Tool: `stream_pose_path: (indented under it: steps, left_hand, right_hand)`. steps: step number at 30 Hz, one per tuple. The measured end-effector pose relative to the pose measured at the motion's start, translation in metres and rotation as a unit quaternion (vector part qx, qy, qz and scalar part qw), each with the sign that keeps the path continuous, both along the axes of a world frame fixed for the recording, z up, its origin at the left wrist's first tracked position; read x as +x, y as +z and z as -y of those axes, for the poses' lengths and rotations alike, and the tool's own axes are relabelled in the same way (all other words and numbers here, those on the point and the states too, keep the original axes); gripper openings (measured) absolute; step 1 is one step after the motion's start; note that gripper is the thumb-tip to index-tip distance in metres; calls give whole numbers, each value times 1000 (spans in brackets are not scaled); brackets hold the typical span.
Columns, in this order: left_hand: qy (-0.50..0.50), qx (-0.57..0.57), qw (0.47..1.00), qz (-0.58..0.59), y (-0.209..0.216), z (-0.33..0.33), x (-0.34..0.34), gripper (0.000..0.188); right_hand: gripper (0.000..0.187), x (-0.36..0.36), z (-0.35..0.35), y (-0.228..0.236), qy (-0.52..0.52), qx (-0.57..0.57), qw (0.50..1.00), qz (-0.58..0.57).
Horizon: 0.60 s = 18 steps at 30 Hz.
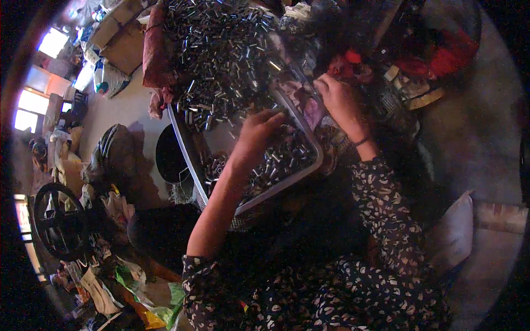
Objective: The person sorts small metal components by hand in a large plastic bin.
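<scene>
Small shiny metal tubes (221, 60) lie in a large heap on a surface at the top middle. Below it, more of the same tubes (276, 165) fill part of a pale-rimmed tray (298, 175). My left hand (258, 131) is over the tray, near the lower edge of the heap; its fingers are bent, dim and blurred, so their grip is unclear. My right hand (339, 99) is held to the right of the tray's rim. Its fingertips are pressed together, and whatever is between them is too small to make out.
A dark round bucket (172, 153) stands left of the tray. A rolled reddish cloth (155, 52) borders the heap. Cardboard boxes (118, 44) sit at the upper left, a black wheel (59, 220) at the far left, and a pale sack (455, 231) at the right.
</scene>
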<state>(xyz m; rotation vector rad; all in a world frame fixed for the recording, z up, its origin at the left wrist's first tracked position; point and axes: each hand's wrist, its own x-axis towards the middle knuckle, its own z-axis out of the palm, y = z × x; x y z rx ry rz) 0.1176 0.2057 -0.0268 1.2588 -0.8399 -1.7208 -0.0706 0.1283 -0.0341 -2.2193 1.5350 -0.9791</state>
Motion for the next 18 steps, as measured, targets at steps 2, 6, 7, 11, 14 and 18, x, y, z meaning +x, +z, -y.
stream_pose_path:
  steps: [2,6,7,11,14,18]
  left_hand:
    - [8,-20,1000,16,-2,7,-13,32]
    - [-7,-72,993,89,4,18,-29,29]
    - [-12,-88,992,88,7,18,-30,28]
    - [-22,-144,970,193,15,16,-33,27]
    - [-16,-97,978,185,19,15,-34,26]
    - [-21,-105,983,152,21,13,-34,23]
  right_hand:
    - [23,1,-5,2,45,64,986,150]
    - [25,4,-20,5,53,152,963,217]
    - [26,5,-22,4,69,161,956,235]
    - [28,14,-27,-1,79,139,941,299]
    - [17,8,-33,3,74,134,952,267]
    - [9,-15,-38,31,5,-102,968,229]
